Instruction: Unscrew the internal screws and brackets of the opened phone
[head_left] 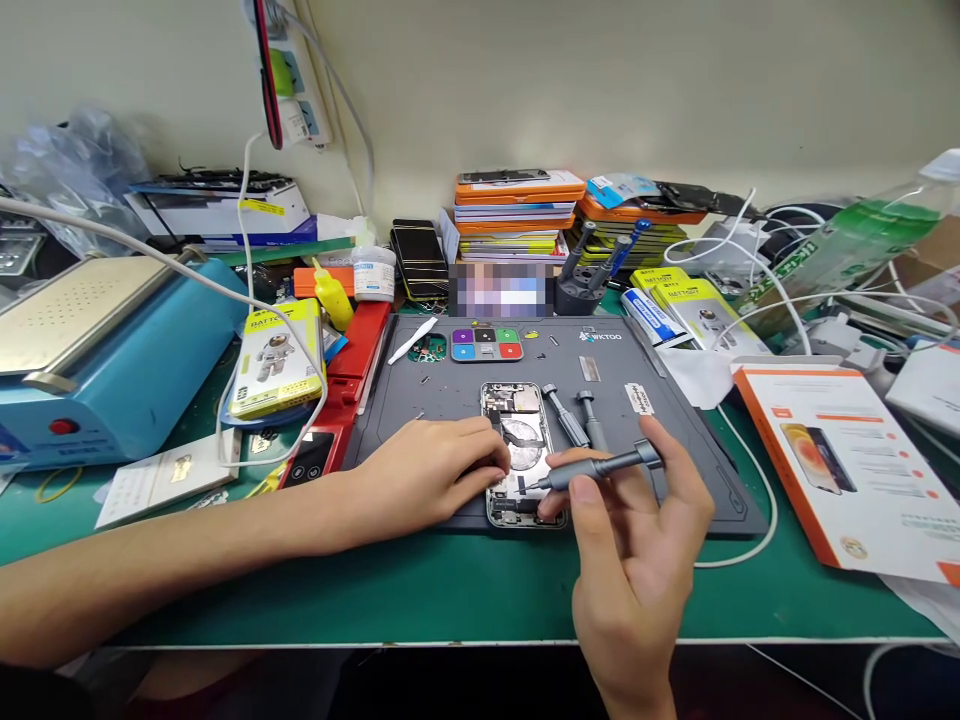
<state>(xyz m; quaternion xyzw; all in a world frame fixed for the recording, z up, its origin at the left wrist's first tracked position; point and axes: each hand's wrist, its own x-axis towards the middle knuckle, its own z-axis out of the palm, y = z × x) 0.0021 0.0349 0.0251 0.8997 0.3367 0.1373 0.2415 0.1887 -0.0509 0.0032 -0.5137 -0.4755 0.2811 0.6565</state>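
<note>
An opened phone (525, 440) with bare inner parts lies on a dark grey mat (465, 395). My left hand (450, 465) rests at the phone's left edge, its fingers curled together over the frame; anything between them is too small to make out. In my right hand (637, 540) is a grey screwdriver (592, 470), held nearly level between thumb and fingers, its tip pointing left over the lower part of the phone. Two more screwdrivers (566, 415) (591, 418) lie just beyond the phone. Behind it sits a coloured screw tray (486, 345).
A blue machine (150, 370) stands at the left, near yellow battery boxes (277, 360) and a red device (349, 380). Stacked boxes (514, 215) and a tool holder (581, 290) are at the back. An orange and white box (855, 460) and a white cable (761, 490) lie right.
</note>
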